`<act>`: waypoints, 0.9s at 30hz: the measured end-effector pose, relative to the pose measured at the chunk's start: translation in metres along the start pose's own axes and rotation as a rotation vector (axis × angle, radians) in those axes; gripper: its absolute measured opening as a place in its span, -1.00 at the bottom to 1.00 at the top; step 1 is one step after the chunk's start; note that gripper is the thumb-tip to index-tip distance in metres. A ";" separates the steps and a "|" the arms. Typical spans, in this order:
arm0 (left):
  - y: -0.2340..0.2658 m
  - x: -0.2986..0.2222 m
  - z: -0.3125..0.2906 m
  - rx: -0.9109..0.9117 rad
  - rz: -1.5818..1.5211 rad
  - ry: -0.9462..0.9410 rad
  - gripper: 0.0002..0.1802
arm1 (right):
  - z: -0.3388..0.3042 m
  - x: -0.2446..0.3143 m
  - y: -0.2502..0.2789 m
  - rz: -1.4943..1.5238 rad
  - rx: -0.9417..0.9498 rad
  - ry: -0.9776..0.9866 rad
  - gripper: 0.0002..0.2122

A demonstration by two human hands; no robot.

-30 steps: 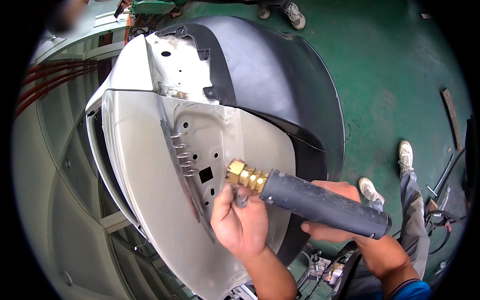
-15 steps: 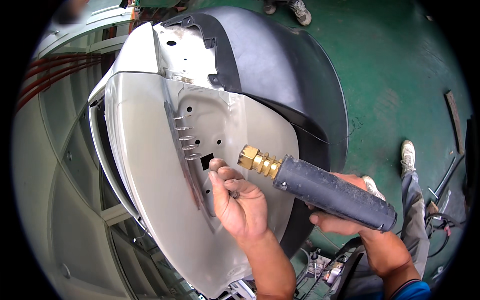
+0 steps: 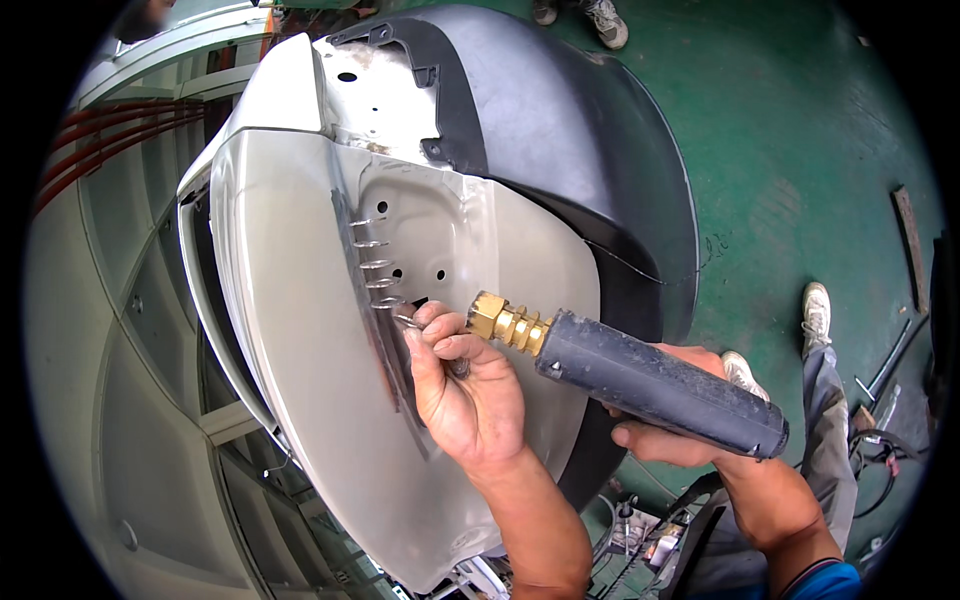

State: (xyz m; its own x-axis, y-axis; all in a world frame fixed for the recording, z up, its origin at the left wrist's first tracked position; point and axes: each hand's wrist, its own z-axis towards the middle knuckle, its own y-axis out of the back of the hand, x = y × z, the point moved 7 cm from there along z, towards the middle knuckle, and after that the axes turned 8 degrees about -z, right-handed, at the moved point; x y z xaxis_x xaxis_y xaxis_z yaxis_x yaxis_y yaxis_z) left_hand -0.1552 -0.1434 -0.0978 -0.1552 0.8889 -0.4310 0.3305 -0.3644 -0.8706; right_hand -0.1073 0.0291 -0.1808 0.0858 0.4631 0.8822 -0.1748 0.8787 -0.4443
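Silvery wire rings (image 3: 375,265) line the beige metal panel's (image 3: 285,300) recess edge, left of both hands. Left hand's (image 3: 470,400) nearer, pinching what looks like another; right hand's (image 3: 670,446) gripping a black brass-tipped cylinder (image 3: 655,382) pointing up-left rowward.

The tool (image 3: 660,384), a black cylinder with a ribbed brass tip (image 3: 515,325), slants over the pale grey panel (image 3: 285,310), pointing upper left. Thin metal rings (image 3: 377,267) stand in a row on the panel; a pinched ring (image 3: 407,321) sits just below them.
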 end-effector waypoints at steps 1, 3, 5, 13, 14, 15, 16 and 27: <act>-0.001 0.000 0.001 0.004 -0.004 0.009 -0.79 | 0.000 0.000 -0.001 0.011 -0.002 -0.001 -0.68; -0.001 0.000 0.003 0.011 -0.012 0.029 -0.80 | 0.003 0.001 -0.002 -0.009 0.006 0.029 -0.67; -0.001 0.001 0.008 0.003 -0.080 0.078 -0.82 | 0.006 0.002 -0.003 -0.007 0.010 0.050 -0.67; -0.001 0.001 0.018 0.166 0.002 0.169 -0.84 | 0.019 0.002 -0.016 0.030 0.046 0.048 -0.68; -0.002 0.004 0.018 0.168 -0.049 0.196 -0.84 | 0.021 0.002 -0.017 0.044 0.053 0.051 -0.69; -0.002 0.005 0.019 0.170 -0.105 0.225 -0.85 | 0.022 0.001 -0.018 0.053 0.059 0.055 -0.69; -0.002 0.006 0.019 0.154 -0.136 0.221 -0.85 | 0.024 0.001 -0.019 0.062 0.066 0.059 -0.69; -0.001 0.014 0.022 0.123 -0.277 0.148 -0.84 | 0.033 -0.001 -0.025 0.063 0.146 0.077 -0.70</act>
State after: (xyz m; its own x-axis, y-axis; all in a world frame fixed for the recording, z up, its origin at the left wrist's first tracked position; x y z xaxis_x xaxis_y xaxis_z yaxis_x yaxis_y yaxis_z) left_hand -0.1782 -0.1373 -0.1082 -0.0839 0.9862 -0.1427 0.1788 -0.1260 -0.9758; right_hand -0.1352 0.0030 -0.1653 0.1439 0.5295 0.8360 -0.3221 0.8239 -0.4664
